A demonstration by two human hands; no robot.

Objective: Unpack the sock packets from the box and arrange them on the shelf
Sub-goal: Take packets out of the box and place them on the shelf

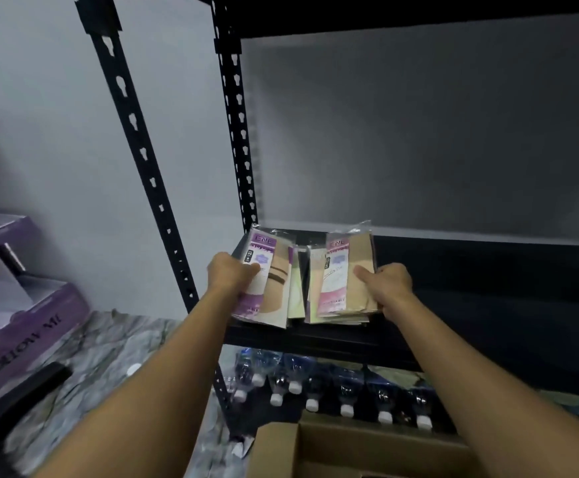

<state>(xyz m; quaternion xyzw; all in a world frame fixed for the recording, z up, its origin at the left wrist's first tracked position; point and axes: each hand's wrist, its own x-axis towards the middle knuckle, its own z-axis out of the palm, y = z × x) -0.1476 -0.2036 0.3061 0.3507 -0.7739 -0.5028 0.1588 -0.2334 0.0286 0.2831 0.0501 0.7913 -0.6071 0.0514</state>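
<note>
Left hand: our left hand (233,274) is wrapped round the left edge of the purple-labelled stack of clear plastic sock packets (270,270), thumb on top.
Right hand: our right hand (388,282) clamps the right edge of the pink-labelled stack of clear plastic sock packets (338,281), thumb pressed flat on the top packet.
Where they sit: both stacks lie flat, side by side, at the left end of the black metal shelf (471,270), close to its front edge.
Weight: we judge these light, an easy one-hand load each.
Feel: thin and floppy, and the glossy film looks slippery. A few packets fan out between the two stacks, so a loose hold could spill them.
Where to grip: across a side edge, thumb above and fingers below, squeezing the whole stack together.
Hidden: the fingers under each stack are out of sight, and we cannot count the packets.
Hard to read: the label print is blurred beyond the big letters on top.
Cut off: the brown cardboard box (367,450) runs off the bottom edge, so we cannot tell whether packets remain inside.
</note>
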